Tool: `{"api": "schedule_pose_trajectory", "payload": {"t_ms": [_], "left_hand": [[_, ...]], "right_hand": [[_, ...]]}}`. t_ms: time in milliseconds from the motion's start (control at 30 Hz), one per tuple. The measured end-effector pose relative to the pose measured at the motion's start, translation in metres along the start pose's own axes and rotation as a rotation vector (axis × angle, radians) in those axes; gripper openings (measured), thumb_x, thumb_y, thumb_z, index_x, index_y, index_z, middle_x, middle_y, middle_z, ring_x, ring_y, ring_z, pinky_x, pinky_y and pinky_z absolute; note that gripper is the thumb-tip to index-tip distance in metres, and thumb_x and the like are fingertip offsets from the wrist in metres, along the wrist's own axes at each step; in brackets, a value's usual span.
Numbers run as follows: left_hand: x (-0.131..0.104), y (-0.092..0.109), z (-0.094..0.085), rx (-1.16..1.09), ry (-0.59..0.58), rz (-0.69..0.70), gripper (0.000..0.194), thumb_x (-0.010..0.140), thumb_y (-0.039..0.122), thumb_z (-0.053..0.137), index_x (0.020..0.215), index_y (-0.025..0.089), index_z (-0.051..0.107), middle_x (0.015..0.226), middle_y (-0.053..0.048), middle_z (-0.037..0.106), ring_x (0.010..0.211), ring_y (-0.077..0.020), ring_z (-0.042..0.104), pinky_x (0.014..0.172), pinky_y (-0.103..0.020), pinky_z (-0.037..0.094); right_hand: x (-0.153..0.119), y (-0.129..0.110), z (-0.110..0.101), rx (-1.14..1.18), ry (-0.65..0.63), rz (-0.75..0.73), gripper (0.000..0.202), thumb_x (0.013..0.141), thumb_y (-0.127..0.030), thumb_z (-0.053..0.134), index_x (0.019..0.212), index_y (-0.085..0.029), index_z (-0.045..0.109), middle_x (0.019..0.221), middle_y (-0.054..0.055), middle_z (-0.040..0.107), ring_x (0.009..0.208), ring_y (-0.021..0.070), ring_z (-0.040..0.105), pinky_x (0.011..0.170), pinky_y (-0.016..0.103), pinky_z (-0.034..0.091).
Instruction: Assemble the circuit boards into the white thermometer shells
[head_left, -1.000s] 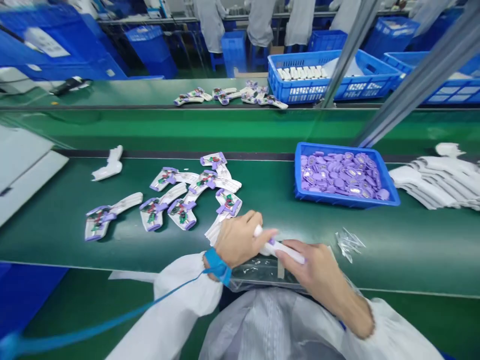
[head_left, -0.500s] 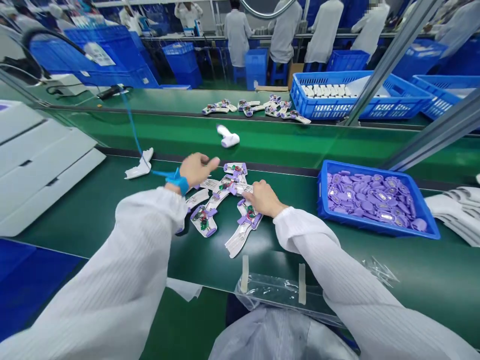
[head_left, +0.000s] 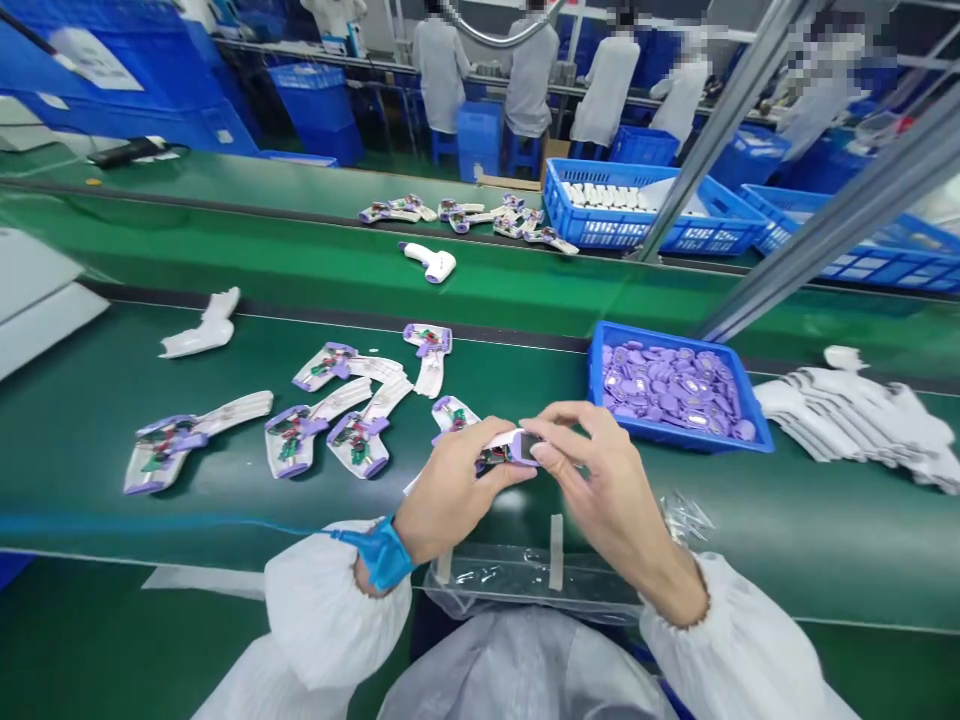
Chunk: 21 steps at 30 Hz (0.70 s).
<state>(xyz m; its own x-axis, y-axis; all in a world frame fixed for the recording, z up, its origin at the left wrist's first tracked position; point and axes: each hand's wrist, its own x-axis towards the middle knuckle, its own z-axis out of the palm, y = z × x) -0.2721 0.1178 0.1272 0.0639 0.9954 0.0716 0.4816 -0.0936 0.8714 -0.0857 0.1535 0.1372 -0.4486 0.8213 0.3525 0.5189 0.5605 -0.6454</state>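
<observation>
Both hands meet over the near belt around a white-and-purple thermometer housing half [head_left: 514, 449], with wiring and a dark end piece showing. My left hand [head_left: 454, 490] pinches its left side, thumb and fingers closed. On the other side, my right hand [head_left: 600, 480] grips the dark end between thumb and fingertips. Behind the left hand lies another open housing half [head_left: 452, 412], partly covered. More gun-shaped halves with green boards and red wires lie leftward, among them one housing half [head_left: 358, 445] and a farther-left one [head_left: 161, 455].
A blue bin [head_left: 679, 440] of purple oval parts stands to the right, beside stacked white shells [head_left: 862, 420]. Thin clear pieces [head_left: 686, 518] lie near the right wrist. A white shell [head_left: 206, 328] rests at left. Metal posts [head_left: 720, 130] slant across the right.
The clustered housing halves are now spread out to the left. My left hand has closed and come to my right hand; together they hold one half raised. The view has shifted rightward.
</observation>
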Motion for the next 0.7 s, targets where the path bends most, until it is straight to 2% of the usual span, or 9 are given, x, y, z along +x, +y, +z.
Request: {"api": "schedule_pose_trajectory", "payload": {"t_ms": [133, 267, 333, 433, 500, 567, 633, 700], "left_hand": [[-0.003, 0.007, 0.024, 0.016, -0.014, 0.013, 0.011, 0.088, 0.03, 0.068, 0.095, 0.022, 0.065, 0.088, 0.002, 0.067, 0.08, -0.0143, 0.059, 0.072, -0.025, 0.043], [-0.003, 0.009, 0.038, 0.003, -0.077, 0.023, 0.012, 0.088, 0.032, 0.067, 0.094, 0.022, 0.065, 0.089, 0.002, 0.068, 0.079, -0.0148, 0.06, 0.071, -0.026, 0.043], [-0.001, 0.007, 0.041, 0.006, -0.082, 0.001, 0.014, 0.089, 0.036, 0.065, 0.097, 0.023, 0.066, 0.091, 0.001, 0.069, 0.082, -0.016, 0.062, 0.072, -0.026, 0.045], [0.003, 0.004, 0.041, -0.04, -0.018, -0.114, 0.022, 0.091, 0.042, 0.061, 0.101, 0.023, 0.067, 0.094, -0.001, 0.071, 0.084, -0.0182, 0.064, 0.075, -0.028, 0.048], [0.005, 0.002, 0.038, -0.123, 0.026, -0.237, 0.029, 0.09, 0.048, 0.059, 0.098, 0.021, 0.068, 0.085, -0.003, 0.071, 0.078, -0.0192, 0.064, 0.071, -0.029, 0.049], [0.006, 0.0, 0.035, -0.207, 0.012, -0.35, 0.036, 0.089, 0.054, 0.057, 0.089, 0.02, 0.068, 0.076, -0.004, 0.069, 0.072, -0.0201, 0.063, 0.067, -0.03, 0.049], [0.006, -0.002, 0.032, -0.256, -0.017, -0.431, 0.042, 0.086, 0.06, 0.057, 0.08, 0.02, 0.068, 0.073, -0.006, 0.069, 0.072, -0.0221, 0.063, 0.064, -0.031, 0.05], [0.006, -0.006, 0.03, -0.271, -0.041, -0.49, 0.044, 0.083, 0.064, 0.058, 0.078, 0.021, 0.068, 0.079, -0.007, 0.07, 0.078, -0.0251, 0.065, 0.063, -0.032, 0.052]], "right_hand": [[-0.019, -0.005, -0.004, -0.172, 0.164, -0.017, 0.014, 0.096, -0.026, 0.057, 0.093, -0.028, 0.071, 0.094, 0.001, 0.071, 0.09, 0.0206, 0.058, 0.086, 0.042, 0.039], [-0.037, -0.004, -0.015, -0.183, 0.146, 0.058, 0.021, 0.1, -0.027, 0.049, 0.084, -0.024, 0.062, 0.087, 0.002, 0.067, 0.083, 0.0194, 0.055, 0.082, 0.04, 0.035], [-0.048, 0.005, -0.024, -0.136, 0.136, 0.117, 0.024, 0.101, -0.029, 0.044, 0.083, -0.023, 0.059, 0.087, 0.003, 0.064, 0.083, 0.0192, 0.053, 0.08, 0.038, 0.035], [-0.075, 0.039, -0.033, -0.178, 0.118, 0.29, 0.029, 0.102, -0.036, 0.039, 0.083, -0.022, 0.056, 0.087, 0.004, 0.062, 0.083, 0.0207, 0.053, 0.074, 0.036, 0.036], [-0.101, 0.071, -0.04, -0.372, 0.098, 0.415, 0.034, 0.101, -0.045, 0.039, 0.082, -0.022, 0.056, 0.085, 0.005, 0.061, 0.081, 0.0228, 0.053, 0.07, 0.036, 0.035], [-0.123, 0.106, -0.053, -0.544, 0.09, 0.482, 0.037, 0.096, -0.055, 0.045, 0.085, -0.022, 0.057, 0.086, 0.005, 0.061, 0.081, 0.0239, 0.054, 0.068, 0.035, 0.036], [-0.134, 0.139, -0.079, -0.572, 0.092, 0.477, 0.039, 0.091, -0.059, 0.052, 0.096, -0.021, 0.058, 0.09, 0.006, 0.061, 0.081, 0.0225, 0.056, 0.068, 0.035, 0.04], [-0.129, 0.171, -0.119, -0.591, 0.122, 0.469, 0.04, 0.091, -0.057, 0.052, 0.104, -0.02, 0.059, 0.095, 0.007, 0.061, 0.082, 0.0205, 0.057, 0.074, 0.035, 0.045]]}}
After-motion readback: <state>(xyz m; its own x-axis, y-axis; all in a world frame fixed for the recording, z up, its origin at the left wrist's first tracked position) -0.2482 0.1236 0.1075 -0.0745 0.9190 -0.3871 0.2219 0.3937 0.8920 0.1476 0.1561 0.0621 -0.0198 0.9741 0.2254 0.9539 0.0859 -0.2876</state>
